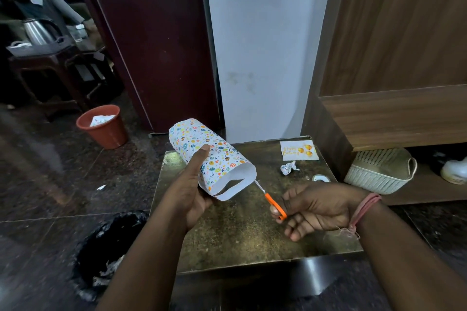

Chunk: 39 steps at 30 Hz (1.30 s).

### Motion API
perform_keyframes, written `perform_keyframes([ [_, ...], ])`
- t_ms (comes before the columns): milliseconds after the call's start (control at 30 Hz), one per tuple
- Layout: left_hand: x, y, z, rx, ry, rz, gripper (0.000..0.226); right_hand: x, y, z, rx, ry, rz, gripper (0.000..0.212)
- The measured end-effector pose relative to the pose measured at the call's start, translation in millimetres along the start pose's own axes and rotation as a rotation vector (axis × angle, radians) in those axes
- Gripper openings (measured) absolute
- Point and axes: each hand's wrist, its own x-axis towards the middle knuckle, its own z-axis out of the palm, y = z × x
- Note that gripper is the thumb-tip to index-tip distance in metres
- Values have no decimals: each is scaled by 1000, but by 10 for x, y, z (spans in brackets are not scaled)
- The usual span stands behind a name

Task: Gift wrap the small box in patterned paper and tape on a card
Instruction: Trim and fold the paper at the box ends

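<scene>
My left hand [190, 190] holds a tube of white patterned paper [217, 156] above the table's left side, thumb pressed on top. The box is hidden inside the paper, if it is there. A white flap curls out at the paper's near open end. My right hand [312, 207] grips orange-handled scissors [274, 203], their thin blades pointing up-left to the edge of the paper. A white birthday card [298, 150] with gold balloons lies at the table's far right. A tape roll [321, 178] lies beyond my right hand.
The low gold-brown table [242, 235] stands on a dark stone floor. A crumpled paper scrap [288, 168] lies near the card. A white woven basket [381, 170] sits to the right, an orange bucket [103, 126] far left, a black-lined bin [106, 255] near left.
</scene>
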Motion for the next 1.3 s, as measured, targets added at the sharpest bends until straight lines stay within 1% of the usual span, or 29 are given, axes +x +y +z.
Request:
perform_keyframes([
  [133,-1,17,-30,-10,15,-9,57,-1,0,-8,-89,41,23,6],
  [300,-3,22,-12,32,30,-1,54,-3,2,18,-123,47,42,7],
  [400,-27,33,-10,46,26,-24,50,-43,-19,17,-144,32,39,10],
  [500,-21,44,-23,68,13,-26,61,-73,-31,19,-137,10,53,13],
  [633,-10,37,-20,54,-5,-31,50,-39,-19,28,-156,-34,67,12],
  [800,-4,45,-25,-2,-50,-44,52,-40,-25,9,-154,-62,61,8],
  [933,6,38,-21,0,-64,-49,52,-56,-28,16,-160,-51,62,7],
  [1033,7,42,-20,-5,-61,-47,50,-55,-32,6,-150,-68,56,12],
  [1200,2,33,-29,-12,-88,-46,51,-24,-11,5,-134,-119,64,10],
  [1300,24,22,-46,6,-69,-45,54,-15,-4,6,-123,-126,71,11],
])
